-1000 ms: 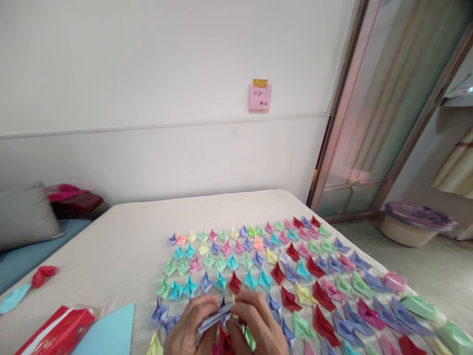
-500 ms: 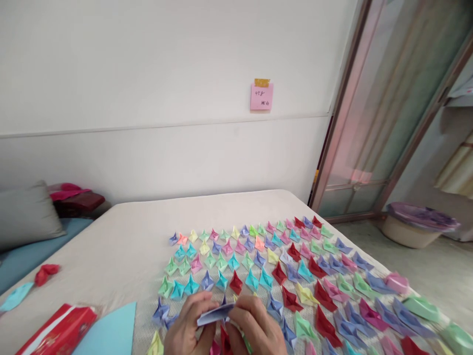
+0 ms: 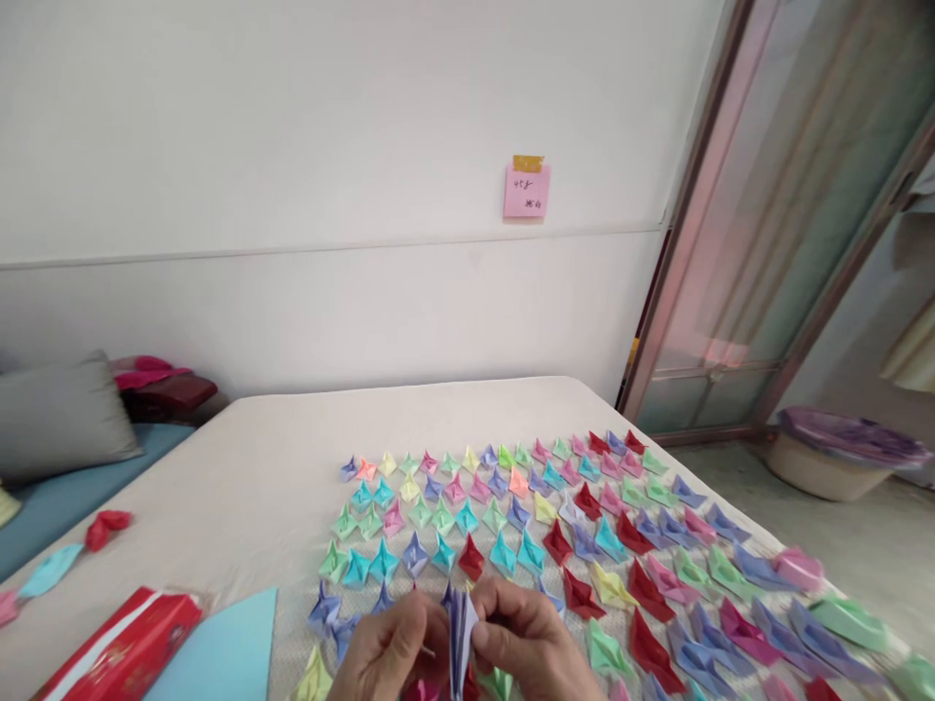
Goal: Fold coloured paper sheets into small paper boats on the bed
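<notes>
Both hands are close together at the bottom middle of the head view, above rows of folded paper boats. A folded lavender paper (image 3: 462,638) stands upright between them, its layered edges facing me. My left hand (image 3: 391,647) is closed on its left side, with part of the fingers hidden behind it. On the other side, the thumb and fingers of my right hand (image 3: 526,638) pinch the paper. Small boats in several colours, such as a red boat (image 3: 471,558) and a cyan boat (image 3: 504,552), lie just beyond the hands.
On the table (image 3: 292,438), a light blue sheet (image 3: 226,647) and a red packet (image 3: 121,647) lie left of the hands. Smaller paper pieces sit at the left edge. A grey cushion (image 3: 65,419) is farther left; a lined bin (image 3: 840,453) stands right on the floor.
The lavender paper has turned from lying nearly flat to upright between my hands. My hands have shifted slightly right and turned with it. The whole view has moved slightly left.
</notes>
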{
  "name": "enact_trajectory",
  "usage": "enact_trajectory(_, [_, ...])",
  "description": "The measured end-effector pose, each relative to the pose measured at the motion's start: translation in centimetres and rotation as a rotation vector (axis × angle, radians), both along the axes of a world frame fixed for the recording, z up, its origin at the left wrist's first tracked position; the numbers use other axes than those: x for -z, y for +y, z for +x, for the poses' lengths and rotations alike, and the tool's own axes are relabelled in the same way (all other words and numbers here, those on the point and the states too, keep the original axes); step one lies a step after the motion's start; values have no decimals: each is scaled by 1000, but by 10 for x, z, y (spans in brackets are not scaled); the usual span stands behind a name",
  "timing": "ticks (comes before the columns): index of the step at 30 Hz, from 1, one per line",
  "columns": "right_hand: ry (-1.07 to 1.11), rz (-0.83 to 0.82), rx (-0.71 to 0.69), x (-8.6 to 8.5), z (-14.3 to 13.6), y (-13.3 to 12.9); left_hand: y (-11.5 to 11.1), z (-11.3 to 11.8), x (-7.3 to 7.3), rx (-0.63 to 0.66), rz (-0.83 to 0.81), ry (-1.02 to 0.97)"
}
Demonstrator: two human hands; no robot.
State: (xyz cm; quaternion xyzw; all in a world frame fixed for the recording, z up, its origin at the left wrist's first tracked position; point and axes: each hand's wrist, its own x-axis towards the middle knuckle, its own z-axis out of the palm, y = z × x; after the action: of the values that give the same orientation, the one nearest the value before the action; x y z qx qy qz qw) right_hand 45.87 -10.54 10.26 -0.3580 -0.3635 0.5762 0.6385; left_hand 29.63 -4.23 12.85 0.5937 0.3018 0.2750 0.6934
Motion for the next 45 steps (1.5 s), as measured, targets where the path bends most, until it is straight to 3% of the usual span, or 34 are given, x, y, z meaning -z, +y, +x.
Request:
enact_trajectory(8, [197, -85, -128, 14, -2, 2, 1, 6, 16, 97, -451, -272])
enact_trajectory(14, [267, -145, -172, 7, -2, 1, 4, 2, 27, 166, -537, -364])
enact_trajectory(18, [237, -118, -112, 4, -4, 2, 4, 3, 24, 154, -572, -379])
enact_trajectory(22, [106, -96, 41, 7, -5, 5, 7, 3, 24, 83, -396, -290])
enact_trajectory(26, [-91, -105, 230, 9, -4, 6, 12, 3, 32, -110, -101, -164])
enact_trajectory(29, [-47, -95, 287, 8, -6, 6, 12, 3, 36, -206, -34, -109])
enact_trajectory(34, [18, -70, 302, 2, -9, 6, 6, 6, 33, -213, -106, -98])
enact_trajectory(38, [38, -30, 336, -4, -10, 2, 4, 7, 24, -229, 39, -124])
enact_trajectory(45, [51, -28, 328, -12, -13, -1, 4, 7, 11, -78, 160, -44])
